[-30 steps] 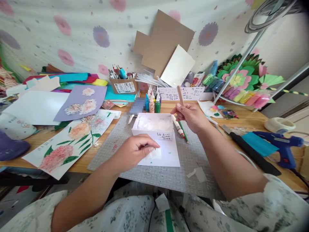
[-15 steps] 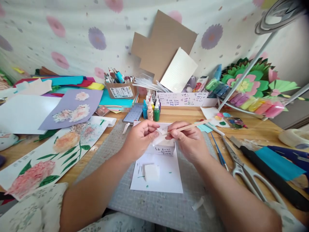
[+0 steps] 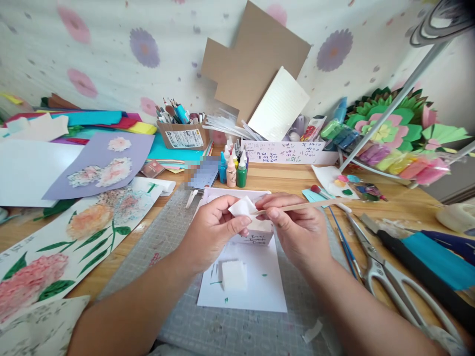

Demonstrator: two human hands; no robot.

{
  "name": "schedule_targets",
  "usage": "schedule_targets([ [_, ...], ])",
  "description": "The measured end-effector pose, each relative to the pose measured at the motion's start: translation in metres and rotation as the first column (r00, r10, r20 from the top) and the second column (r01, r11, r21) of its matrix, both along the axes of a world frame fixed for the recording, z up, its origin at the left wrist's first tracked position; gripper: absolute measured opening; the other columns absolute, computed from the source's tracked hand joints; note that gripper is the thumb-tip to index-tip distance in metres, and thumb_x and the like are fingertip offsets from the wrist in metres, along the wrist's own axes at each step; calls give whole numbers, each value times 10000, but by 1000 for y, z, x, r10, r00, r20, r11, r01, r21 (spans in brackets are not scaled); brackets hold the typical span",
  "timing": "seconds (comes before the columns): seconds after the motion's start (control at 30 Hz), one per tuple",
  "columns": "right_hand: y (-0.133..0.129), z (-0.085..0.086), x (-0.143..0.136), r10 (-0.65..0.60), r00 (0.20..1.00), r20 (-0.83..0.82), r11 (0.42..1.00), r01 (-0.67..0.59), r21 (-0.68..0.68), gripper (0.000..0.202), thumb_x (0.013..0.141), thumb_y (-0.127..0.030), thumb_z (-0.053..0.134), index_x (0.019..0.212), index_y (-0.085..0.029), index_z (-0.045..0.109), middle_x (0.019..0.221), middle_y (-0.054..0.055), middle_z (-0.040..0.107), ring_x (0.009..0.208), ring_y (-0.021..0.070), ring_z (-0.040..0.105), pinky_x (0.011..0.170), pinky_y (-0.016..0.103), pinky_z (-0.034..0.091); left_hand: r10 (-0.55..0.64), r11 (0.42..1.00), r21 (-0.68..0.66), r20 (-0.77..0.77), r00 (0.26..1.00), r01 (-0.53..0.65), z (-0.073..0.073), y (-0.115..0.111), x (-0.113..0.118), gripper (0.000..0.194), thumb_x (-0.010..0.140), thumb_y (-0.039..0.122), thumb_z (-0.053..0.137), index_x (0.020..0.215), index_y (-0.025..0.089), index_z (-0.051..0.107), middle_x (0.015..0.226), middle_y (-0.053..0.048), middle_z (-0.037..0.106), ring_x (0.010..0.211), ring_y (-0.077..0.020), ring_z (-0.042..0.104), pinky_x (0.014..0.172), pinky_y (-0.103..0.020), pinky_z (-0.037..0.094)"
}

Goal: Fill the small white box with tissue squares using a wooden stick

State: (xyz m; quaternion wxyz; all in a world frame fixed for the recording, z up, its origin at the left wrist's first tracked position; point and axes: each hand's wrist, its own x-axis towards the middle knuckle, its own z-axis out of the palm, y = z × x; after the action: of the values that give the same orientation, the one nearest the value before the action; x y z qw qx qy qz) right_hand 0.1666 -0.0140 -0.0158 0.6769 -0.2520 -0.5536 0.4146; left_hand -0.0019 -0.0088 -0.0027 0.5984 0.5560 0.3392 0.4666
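Between its thumb and fingers, my left hand (image 3: pixel 218 225) pinches a small folded piece of thin white paper (image 3: pixel 243 206). My right hand (image 3: pixel 297 225) grips a thin pale wooden stick (image 3: pixel 309 204), its left end against the white paper and its other end reaching out to the right. Both hands are close together above a white box (image 3: pixel 260 233) with handwriting on its front. Below them, a small stack of white squares (image 3: pixel 233 275) lies on a white sheet (image 3: pixel 256 296) marked with green and dark strokes.
The sheet rests on a grey cutting mat (image 3: pixel 185 301). Scissors (image 3: pixel 386 272), blue brushes (image 3: pixel 345 244) and a black-handled knife (image 3: pixel 419 272) lie at right. Behind the hands stand paint bottles (image 3: pixel 241 170) and a phone (image 3: pixel 206 173). Flower pictures (image 3: pixel 89 222) spread at left.
The white paper has been tipped up and shows more plainly between my fingers, with the stick's end now against it. My view has shifted slightly.
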Motion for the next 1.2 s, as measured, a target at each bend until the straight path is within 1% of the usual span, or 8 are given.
schedule_targets([
  [0.07, -2, 1, 0, -13, 999, 31, 999, 11, 51, 119, 812, -167, 726, 857, -271, 764, 869, 12, 763, 859, 174, 697, 808, 355, 570, 17, 1000, -12, 58, 998, -17, -2, -1, -1, 115, 821, 283, 719, 846, 172, 697, 688, 28, 641, 607, -79, 585, 624, -203, 473],
  [0.13, -4, 3, -1, -3, 998, 60, 996, -2, 87, 167, 813, -139, 722, 891, -279, 768, 877, 6, 770, 863, 169, 701, 806, 348, 571, 30, 999, -27, 120, 992, -27, -2, -2, -3, 123, 821, 291, 720, 834, 170, 700, 664, 30, 629, 582, -77, 570, 606, -204, 467],
  [0.2, -5, 4, 0, 28, 998, 63, 992, -35, 123, 176, 826, -138, 710, 914, -279, 767, 878, 3, 771, 865, 170, 703, 814, 353, 570, 16, 999, -45, 167, 986, -9, -1, -2, -3, 121, 811, 284, 727, 820, 167, 697, 634, 32, 615, 562, -75, 555, 592, -203, 459],
  [0.3, -6, 5, 1, 74, 997, 37, 984, -79, 161, 161, 868, -170, 670, 957, -271, 758, 891, 8, 772, 877, 181, 703, 821, 373, 563, -31, 995, -81, 202, 979, 49, 3, -2, -1, 143, 790, 290, 745, 794, 159, 687, 629, 25, 613, 574, -88, 565, 591, -212, 466],
  [0.47, -8, 6, 3, 56, 998, 19, 979, -59, 195, 172, 875, -163, 659, 980, -268, 747, 910, 12, 774, 886, 198, 709, 821, 397, 566, -66, 990, -108, 211, 975, 91, 5, -3, 1, 191, 774, 316, 763, 762, 151, 668, 652, 6, 627, 619, -115, 588, 606, -235, 490],
  [0.77, -10, 10, 3, 32, 999, 37, 968, -40, 247, 204, 853, -83, 662, 976, -216, 755, 896, 30, 768, 881, 199, 720, 813, 389, 580, -113, 988, -83, 203, 973, 132, 1, -1, -1, 155, 823, 299, 727, 778, 160, 676, 674, 12, 631, 635, -102, 595, 630, -213, 479],
  [1.03, -9, 12, 4, -13, 996, 90, 967, -11, 253, 218, 844, -95, 678, 973, -250, 760, 894, 17, 771, 871, 187, 723, 805, 369, 587, -123, 986, -89, 206, 971, 144, 0, -1, -1, 142, 826, 293, 726, 791, 163, 682, 681, 18, 638, 628, -98, 606, 633, -213, 478],
  [1.2, -9, 14, 5, -37, 992, 117, 969, 7, 246, 223, 833, -85, 684, 962, -248, 763, 895, 20, 778, 867, 190, 728, 810, 371, 586, -120, 986, -91, 202, 972, 141, 0, -2, -2, 133, 830, 288, 721, 803, 163, 686, 680, 20, 640, 627, -94, 607, 631, -209, 472],
])
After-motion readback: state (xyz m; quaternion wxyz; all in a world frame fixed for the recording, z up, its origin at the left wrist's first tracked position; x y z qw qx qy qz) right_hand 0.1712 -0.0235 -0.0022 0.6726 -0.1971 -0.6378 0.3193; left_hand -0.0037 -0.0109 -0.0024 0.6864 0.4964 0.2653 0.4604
